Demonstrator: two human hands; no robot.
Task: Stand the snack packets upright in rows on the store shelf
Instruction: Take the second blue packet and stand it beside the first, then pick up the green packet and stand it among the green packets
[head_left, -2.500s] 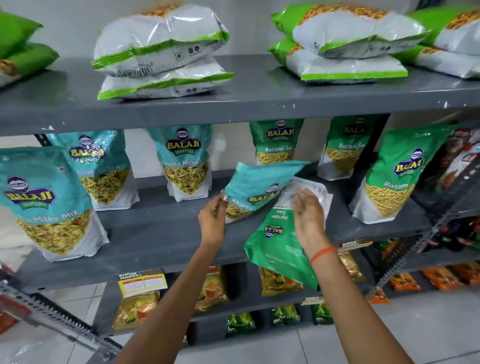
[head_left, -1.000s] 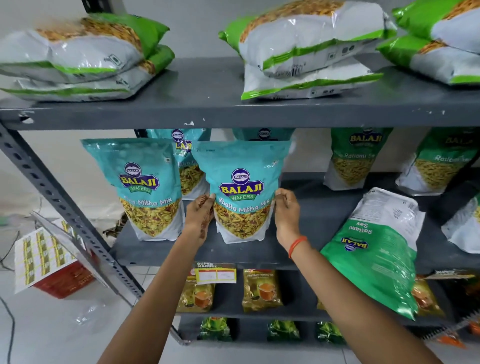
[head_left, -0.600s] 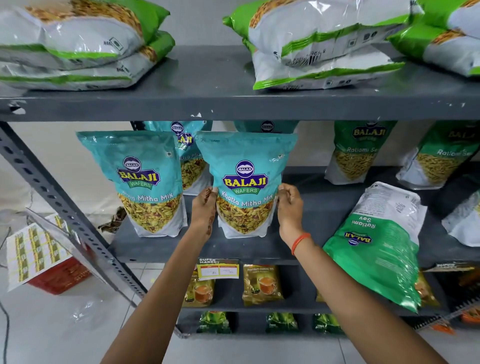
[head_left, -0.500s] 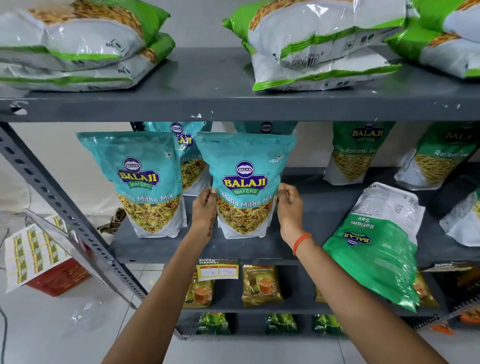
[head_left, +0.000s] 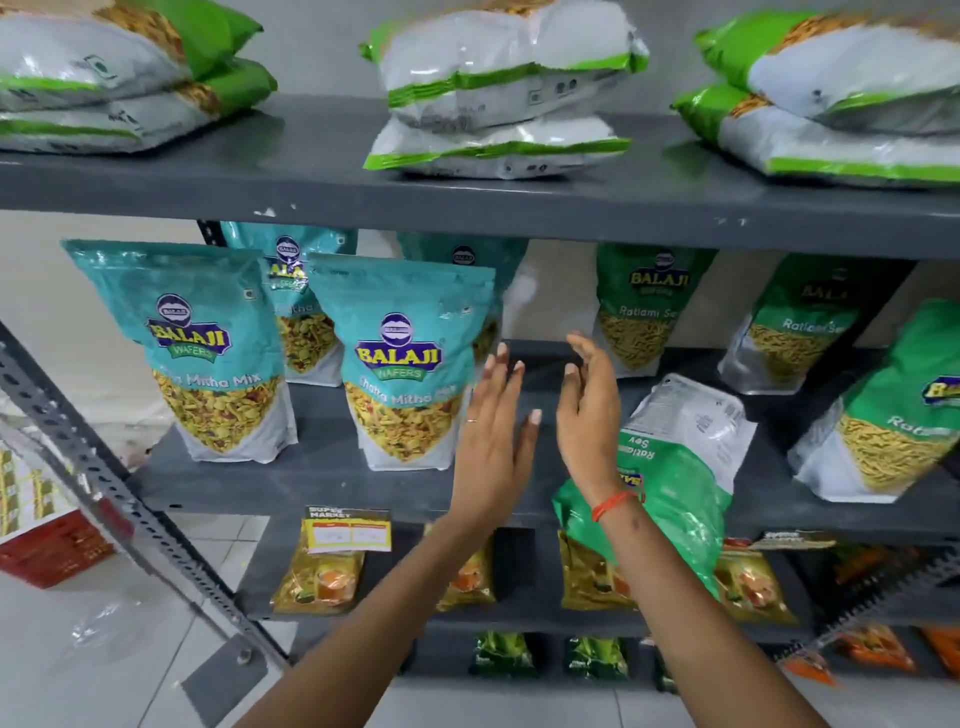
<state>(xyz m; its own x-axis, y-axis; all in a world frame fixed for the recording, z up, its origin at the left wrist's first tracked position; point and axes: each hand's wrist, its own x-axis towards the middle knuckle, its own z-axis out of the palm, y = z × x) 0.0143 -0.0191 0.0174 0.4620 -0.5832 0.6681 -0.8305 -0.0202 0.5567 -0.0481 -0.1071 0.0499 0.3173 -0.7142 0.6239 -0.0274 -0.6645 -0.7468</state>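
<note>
The grey shelf (head_left: 322, 483) spans the whole view, with a second board above it and darker tiers below. On the upper board lie three stacks of white-and-green bags (head_left: 498, 93), flat on their sides. On the middle board, at the left, two teal packets stand upright side by side in a front row: the left teal packet (head_left: 208, 353) and the right teal packet (head_left: 410, 364), both facing me with labels legible. Behind them, two further teal packets (head_left: 291, 270) stand against the back wall, partly hidden. To the right, green packets (head_left: 644, 306) stand upright at the back and one at the far right front. One green packet, the fallen packet (head_left: 685, 457), lies tilted on its back with its top overhanging the front edge of the board, label upside down to me. My left hand (head_left: 493, 436) is raised just right of the right teal packet, fingers spread and apart, holding nothing; whether its edge touches the packet I cannot tell. My right hand (head_left: 587, 410) is beside it, palm turned toward the left hand, fingers loosely open, empty, in front of the fallen packet. An orange thread (head_left: 615, 503) circles my right wrist.
</note>
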